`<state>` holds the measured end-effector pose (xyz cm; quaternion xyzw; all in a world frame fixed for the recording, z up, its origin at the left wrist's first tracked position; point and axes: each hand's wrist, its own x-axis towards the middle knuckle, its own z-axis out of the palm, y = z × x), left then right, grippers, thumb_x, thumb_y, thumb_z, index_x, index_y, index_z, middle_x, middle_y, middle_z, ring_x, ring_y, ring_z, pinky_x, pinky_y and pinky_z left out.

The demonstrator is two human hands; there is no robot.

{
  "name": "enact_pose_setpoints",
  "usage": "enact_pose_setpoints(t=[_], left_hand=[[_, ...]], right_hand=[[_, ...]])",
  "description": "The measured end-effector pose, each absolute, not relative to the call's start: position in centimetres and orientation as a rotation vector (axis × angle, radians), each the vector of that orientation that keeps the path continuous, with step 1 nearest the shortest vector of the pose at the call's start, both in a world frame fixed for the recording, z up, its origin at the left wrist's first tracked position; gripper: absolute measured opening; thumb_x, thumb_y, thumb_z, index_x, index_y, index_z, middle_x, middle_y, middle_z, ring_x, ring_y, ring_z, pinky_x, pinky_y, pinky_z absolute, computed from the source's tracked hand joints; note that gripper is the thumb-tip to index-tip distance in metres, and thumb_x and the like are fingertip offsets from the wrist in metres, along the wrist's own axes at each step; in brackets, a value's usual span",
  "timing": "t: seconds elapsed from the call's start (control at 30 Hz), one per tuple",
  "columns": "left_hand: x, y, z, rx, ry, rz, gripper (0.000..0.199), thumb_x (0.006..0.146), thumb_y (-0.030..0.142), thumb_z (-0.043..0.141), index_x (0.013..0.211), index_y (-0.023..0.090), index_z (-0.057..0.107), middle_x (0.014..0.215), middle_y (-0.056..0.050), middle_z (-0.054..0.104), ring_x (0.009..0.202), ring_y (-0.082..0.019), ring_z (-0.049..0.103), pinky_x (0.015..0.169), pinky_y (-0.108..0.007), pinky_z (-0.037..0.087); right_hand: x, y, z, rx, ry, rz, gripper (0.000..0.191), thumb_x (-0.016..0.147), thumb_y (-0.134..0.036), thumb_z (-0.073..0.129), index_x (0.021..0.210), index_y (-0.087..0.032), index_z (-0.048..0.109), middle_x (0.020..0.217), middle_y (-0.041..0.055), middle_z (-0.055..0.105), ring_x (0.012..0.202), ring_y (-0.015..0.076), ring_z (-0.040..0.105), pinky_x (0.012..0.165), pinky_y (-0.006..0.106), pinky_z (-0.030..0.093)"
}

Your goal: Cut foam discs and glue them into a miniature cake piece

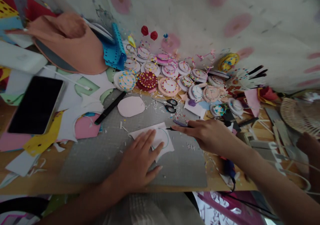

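My left hand (pixel 140 160) lies spread on a white paper piece (pixel 160 140) that has a curved line drawn on it, holding it flat against the grey cutting mat (pixel 97 161). In my right hand (pixel 205 135) is a slim dark pen-like tool, its tip pointing left at the paper's upper right part; whether it is a knife or a pen cannot be told. Above the paper sits a pale pink rounded cutout (pixel 131 106). Black-handled scissors (pixel 171 105) rest on the mat behind my right hand.
Small decorated paper hats (pixel 147 81) line the back. A phone (pixel 37 105), coloured paper scraps and a black marker (pixel 110 108) are at the left. Sticks and a woven basket (pixel 300 115) stand right. The table's front edge is close below the mat.
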<state>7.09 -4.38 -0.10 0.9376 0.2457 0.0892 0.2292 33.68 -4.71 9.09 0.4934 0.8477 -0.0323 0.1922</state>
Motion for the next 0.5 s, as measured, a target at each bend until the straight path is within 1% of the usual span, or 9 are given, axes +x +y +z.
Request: enact_pose_setpoints(t=[0.07, 0.17, 0.23, 0.33, 0.4, 0.5], left_hand=[[6.9, -4.1, -0.7, 2.600, 0.743, 0.250, 0.064, 0.086, 0.042, 0.063, 0.144, 0.023, 0.043, 0.160, -0.020, 0.019, 0.145, -0.042, 0.022, 0.113, -0.060, 0.027], [6.7, -4.2, -1.3, 2.622, 0.778, 0.224, 0.070, 0.084, 0.045, 0.065, 0.147, 0.026, 0.039, 0.162, -0.018, 0.010, 0.146, -0.043, 0.019, 0.113, -0.060, 0.025], [6.7, -4.4, -1.4, 2.635, 0.775, 0.220, 0.070, 0.085, 0.046, 0.063, 0.148, 0.026, 0.038, 0.163, -0.017, 0.009, 0.146, -0.043, 0.019, 0.114, -0.059, 0.025], [6.6, -4.4, -1.3, 2.657, 0.766, 0.215, 0.070, 0.087, 0.046, 0.061, 0.149, 0.027, 0.036, 0.163, -0.016, 0.009, 0.146, -0.042, 0.020, 0.114, -0.058, 0.026], [6.6, -4.2, -1.2, 2.666, 0.762, 0.194, 0.070, 0.087, 0.045, 0.061, 0.150, 0.028, 0.035, 0.163, -0.016, 0.010, 0.146, -0.042, 0.020, 0.114, -0.059, 0.026], [6.6, -4.1, -1.1, 2.675, 0.758, 0.164, 0.071, 0.087, 0.043, 0.061, 0.150, 0.028, 0.034, 0.162, -0.017, 0.012, 0.146, -0.042, 0.020, 0.114, -0.059, 0.026]], right_hand=[[33.8, -5.1, 8.6, 1.442, 2.364, -0.127, 0.077, 0.081, 0.000, 0.049, 0.147, -0.037, 0.037, 0.090, -0.0006, 0.069, 0.066, 0.0117, 0.063, 0.051, 0.023, 0.029], [34.1, -5.9, 7.9, 1.535, 2.334, -0.151, 0.079, 0.082, -0.001, 0.050, 0.149, -0.038, 0.032, 0.102, 0.0003, 0.071, 0.074, 0.0129, 0.067, 0.049, 0.021, 0.031], [34.3, -6.3, 7.7, 1.555, 2.303, -0.144, 0.081, 0.081, -0.002, 0.051, 0.150, -0.039, 0.029, 0.104, 0.0000, 0.071, 0.073, 0.0129, 0.067, 0.047, 0.021, 0.031], [34.5, -6.7, 7.6, 1.560, 2.248, -0.164, 0.084, 0.080, -0.001, 0.051, 0.151, -0.039, 0.027, 0.097, -0.0015, 0.070, 0.067, 0.0133, 0.067, 0.045, 0.022, 0.030], [34.4, -7.0, 7.7, 1.577, 2.223, -0.196, 0.084, 0.081, -0.001, 0.050, 0.151, -0.039, 0.025, 0.094, -0.0018, 0.070, 0.068, 0.0149, 0.068, 0.044, 0.024, 0.029], [33.9, -7.6, 7.8, 1.611, 2.200, -0.215, 0.086, 0.080, 0.000, 0.049, 0.152, -0.038, 0.023, 0.098, -0.0004, 0.070, 0.072, 0.0172, 0.070, 0.045, 0.024, 0.030]])
